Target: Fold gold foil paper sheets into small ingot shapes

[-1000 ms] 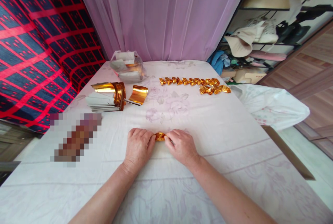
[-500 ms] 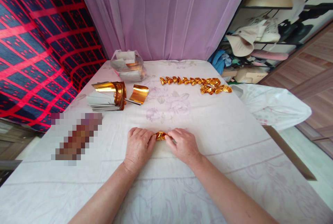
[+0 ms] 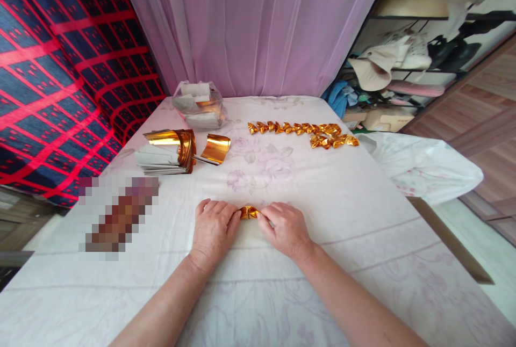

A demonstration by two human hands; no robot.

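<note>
A small folded piece of gold foil paper [image 3: 249, 212] lies near the middle of the table, pinched at both ends. My left hand [image 3: 214, 227] is closed on its left end, thumb and forefinger pressed together. At the right end, my right hand [image 3: 285, 228] grips it the same way. Farther back on the right, a row of folded gold foil pieces [image 3: 296, 128] stretches across the cloth, with a shorter row [image 3: 334, 141] just in front of it. To the left stands a fanned stack of gold foil sheets [image 3: 169, 152], and beside it rests a loose curled sheet [image 3: 216, 149].
A clear plastic bag [image 3: 198, 106] of foil sheets sits at the back left. A blurred-out object [image 3: 121, 218] lies at the left on the flowered tablecloth [image 3: 355, 288]. Beyond the right edge are a white plastic bag [image 3: 435, 167] and shelves with a cap [image 3: 373, 67].
Both hands keep their hold on the folded foil piece, and slightly more of it shows between the fingers. The whole view has shifted a little.
</note>
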